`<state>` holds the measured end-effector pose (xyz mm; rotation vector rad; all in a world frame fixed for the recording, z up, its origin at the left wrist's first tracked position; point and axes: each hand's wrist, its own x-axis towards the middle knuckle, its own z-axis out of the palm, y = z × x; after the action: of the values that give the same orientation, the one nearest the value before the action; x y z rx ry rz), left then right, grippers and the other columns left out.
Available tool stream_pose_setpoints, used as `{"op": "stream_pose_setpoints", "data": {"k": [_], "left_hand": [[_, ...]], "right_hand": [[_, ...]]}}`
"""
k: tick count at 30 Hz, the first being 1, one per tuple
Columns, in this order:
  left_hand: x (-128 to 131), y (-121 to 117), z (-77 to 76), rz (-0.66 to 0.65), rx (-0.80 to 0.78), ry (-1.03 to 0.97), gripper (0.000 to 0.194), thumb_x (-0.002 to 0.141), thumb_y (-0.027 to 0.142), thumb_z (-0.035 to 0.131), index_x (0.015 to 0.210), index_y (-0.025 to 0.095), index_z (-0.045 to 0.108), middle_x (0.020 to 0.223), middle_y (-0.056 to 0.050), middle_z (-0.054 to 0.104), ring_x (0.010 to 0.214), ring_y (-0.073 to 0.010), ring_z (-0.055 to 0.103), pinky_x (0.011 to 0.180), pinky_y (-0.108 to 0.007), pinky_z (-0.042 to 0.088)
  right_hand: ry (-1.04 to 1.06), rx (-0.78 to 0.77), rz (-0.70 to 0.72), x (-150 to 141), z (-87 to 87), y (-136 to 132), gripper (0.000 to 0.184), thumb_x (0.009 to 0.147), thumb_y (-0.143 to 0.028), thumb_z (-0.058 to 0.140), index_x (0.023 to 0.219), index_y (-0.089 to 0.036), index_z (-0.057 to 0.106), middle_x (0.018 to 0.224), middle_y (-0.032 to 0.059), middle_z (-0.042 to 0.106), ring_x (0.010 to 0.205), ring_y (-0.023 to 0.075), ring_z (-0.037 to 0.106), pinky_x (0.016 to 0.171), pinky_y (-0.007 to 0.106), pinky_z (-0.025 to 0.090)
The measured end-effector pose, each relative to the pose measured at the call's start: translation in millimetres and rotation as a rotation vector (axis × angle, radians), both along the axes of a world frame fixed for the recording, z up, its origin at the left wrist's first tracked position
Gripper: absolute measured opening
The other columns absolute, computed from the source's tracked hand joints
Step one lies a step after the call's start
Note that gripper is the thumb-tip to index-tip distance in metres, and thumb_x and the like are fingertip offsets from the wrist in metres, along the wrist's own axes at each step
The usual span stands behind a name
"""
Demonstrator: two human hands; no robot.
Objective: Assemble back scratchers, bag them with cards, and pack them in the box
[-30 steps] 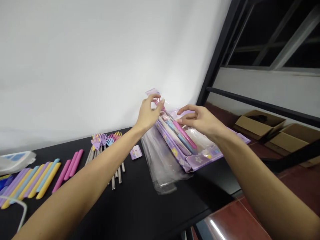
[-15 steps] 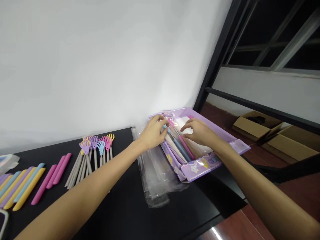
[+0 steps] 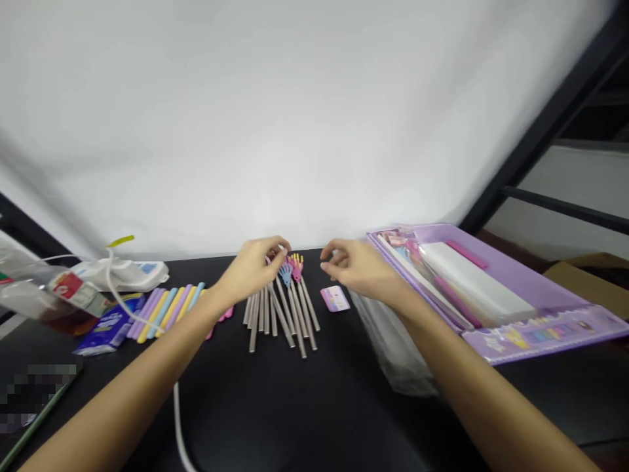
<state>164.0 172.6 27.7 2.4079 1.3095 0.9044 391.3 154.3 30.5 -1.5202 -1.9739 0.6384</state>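
Note:
Over the heads of a bunch of back scratchers (image 3: 295, 301) hovers my left hand (image 3: 253, 265), its fingers curled and slightly apart with nothing visible in them. The scratchers have grey metal handles and small hand-shaped heads in blue, pink and yellow; my left hand hides some heads. My right hand (image 3: 356, 265) is bent with thumb and fingers apart, holding nothing, between a small pink-purple card (image 3: 335, 299) and the purple box (image 3: 521, 262). Inside the open box lie a white block (image 3: 479, 282) and pink sticks. Clear plastic bags (image 3: 398, 354) lie under my right forearm.
To the left are several pastel tubes (image 3: 171, 308), a blue packet (image 3: 111, 324), a white power strip (image 3: 132, 275) with a cable, and a transparent bag (image 3: 44, 288). A white wall rises behind the black table (image 3: 295, 406). A cardboard box (image 3: 584, 278) stands beyond at right.
Both hands have left the purple box and moved left, the left one to the back scratchers. The view has turned left, showing the power strip and packet. The small card now shows.

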Motion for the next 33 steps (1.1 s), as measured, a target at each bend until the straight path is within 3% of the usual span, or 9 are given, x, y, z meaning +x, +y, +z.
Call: {"op": "stream_pose_setpoints", "data": {"k": [4, 9, 15, 26, 33], "left_hand": [[-24.7, -32.8, -31.0, 0.13, 0.049, 0.255, 0.03, 0.096, 0.041, 0.053, 0.112, 0.02, 0.066, 0.111, -0.01, 0.066, 0.104, -0.0275, 0.062, 0.088, -0.043, 0.053], [-22.7, -61.3, -54.3, 0.215, 0.114, 0.385, 0.054, 0.092, 0.062, 0.052, 0.129, 0.024, 0.061, 0.122, -0.012, 0.059, 0.107, -0.0324, 0.055, 0.094, -0.052, 0.05], [-16.0, -69.9, -68.7, 0.23, 0.137, 0.384, 0.051, 0.096, 0.056, 0.05, 0.133, 0.022, 0.06, 0.136, -0.015, 0.054, 0.116, -0.0344, 0.051, 0.096, -0.049, 0.05], [-13.9, -67.0, -66.5, 0.235, 0.106, 0.394, 0.054, 0.103, 0.056, 0.03, 0.137, 0.024, 0.057, 0.137, -0.013, 0.055, 0.116, -0.0323, 0.054, 0.096, -0.048, 0.049], [-25.5, -66.5, -56.7, 0.31, 0.134, 0.383, 0.039, 0.106, 0.042, 0.033, 0.125, 0.024, 0.061, 0.122, -0.008, 0.063, 0.112, -0.0294, 0.055, 0.093, -0.045, 0.049]], "right_hand": [[-0.269, -0.083, -0.074, -39.2, -25.5, 0.7, 0.01, 0.074, -0.016, 0.067, 0.083, -0.021, 0.063, 0.071, 0.0038, 0.071, 0.067, 0.0194, 0.067, 0.059, 0.027, 0.043], [-0.337, -0.076, -0.076, -54.2, -41.2, -5.0, 0.014, 0.072, -0.011, 0.063, 0.081, -0.021, 0.061, 0.075, 0.0031, 0.071, 0.069, 0.0183, 0.065, 0.062, 0.027, 0.04], [-0.317, -0.095, -0.062, -50.4, -47.6, -3.6, 0.017, 0.075, -0.012, 0.06, 0.087, -0.022, 0.067, 0.081, 0.0011, 0.074, 0.076, 0.0171, 0.067, 0.066, 0.025, 0.042], [-0.412, 0.004, -0.108, -57.6, -50.4, 0.7, 0.032, 0.072, -0.017, 0.066, 0.103, -0.021, 0.068, 0.076, 0.0005, 0.073, 0.074, 0.0208, 0.066, 0.067, 0.03, 0.04], [-0.352, 0.03, -0.04, -54.6, -51.0, 0.2, 0.014, 0.08, -0.021, 0.059, 0.085, -0.022, 0.072, 0.082, 0.0022, 0.074, 0.077, 0.0189, 0.066, 0.068, 0.028, 0.042]]}}
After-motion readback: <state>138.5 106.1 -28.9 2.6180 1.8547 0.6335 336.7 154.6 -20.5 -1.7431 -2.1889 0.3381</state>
